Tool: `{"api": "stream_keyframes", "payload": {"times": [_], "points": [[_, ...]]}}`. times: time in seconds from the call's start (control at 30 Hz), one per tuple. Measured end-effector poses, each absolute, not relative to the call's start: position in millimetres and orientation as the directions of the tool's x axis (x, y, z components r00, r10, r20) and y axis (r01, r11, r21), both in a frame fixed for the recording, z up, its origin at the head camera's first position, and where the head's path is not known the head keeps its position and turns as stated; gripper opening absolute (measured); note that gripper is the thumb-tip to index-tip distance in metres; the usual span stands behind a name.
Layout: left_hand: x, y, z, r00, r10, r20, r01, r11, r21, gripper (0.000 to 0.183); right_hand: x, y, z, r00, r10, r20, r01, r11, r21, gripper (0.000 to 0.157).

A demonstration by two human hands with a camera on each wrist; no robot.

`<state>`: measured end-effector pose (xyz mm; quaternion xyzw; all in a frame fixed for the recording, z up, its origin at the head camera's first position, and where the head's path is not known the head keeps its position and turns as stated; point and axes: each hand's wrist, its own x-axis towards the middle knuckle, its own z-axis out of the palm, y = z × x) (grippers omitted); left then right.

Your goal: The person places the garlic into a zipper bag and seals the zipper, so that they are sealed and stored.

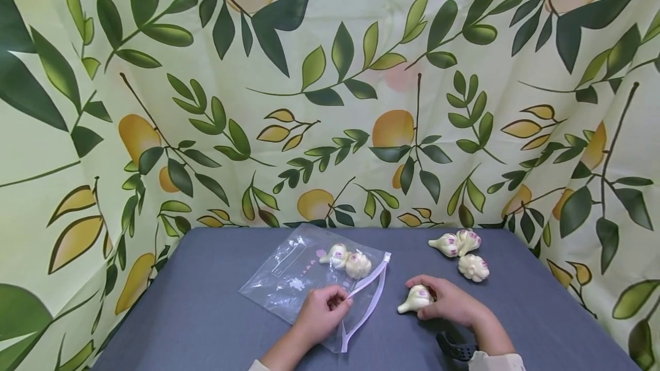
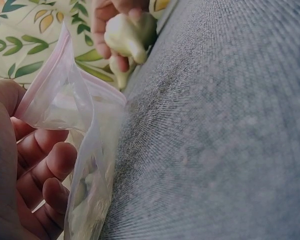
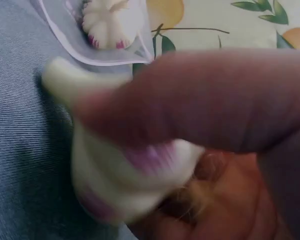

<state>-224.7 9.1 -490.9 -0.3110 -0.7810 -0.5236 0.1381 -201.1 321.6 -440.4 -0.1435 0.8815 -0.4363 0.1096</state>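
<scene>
My left hand pinches the upper edge of a clear zip bag by its pinkish-white zip strip, and the mouth gapes in the left wrist view. Two garlic bulbs lie inside the bag. To the right of the mouth, my right hand grips a garlic bulb between thumb and fingers, its stem toward the bag. The right wrist view shows the thumb across this bulb, with purple patches on its pale skin.
Three more garlic bulbs sit in a cluster at the back right of the grey-blue table. A leaf-and-fruit patterned cloth hangs behind and at both sides. A dark strap is by the right wrist.
</scene>
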Motion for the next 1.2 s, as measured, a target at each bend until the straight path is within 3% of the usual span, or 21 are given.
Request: {"api": "stream_keyframes", "payload": {"times": [0.43,0.83,1.2], "points": [[-224,9,-489,-0.764,0.346,0.545,0.636,0.254,0.729,0.01,-205,307,-449,-0.957,-0.291,-0.005,-0.165,0.556,-0.814,0.049],[-224,8,-487,-0.764,0.35,0.542,0.632,0.235,0.739,0.01,-207,279,-447,-0.928,-0.372,0.032,-0.196,0.414,-0.889,0.045],[-224,7,-488,-0.778,0.346,0.524,0.615,0.25,0.748,0.009,-207,249,-449,-0.925,-0.368,0.097,-0.292,0.522,-0.801,0.048]]}}
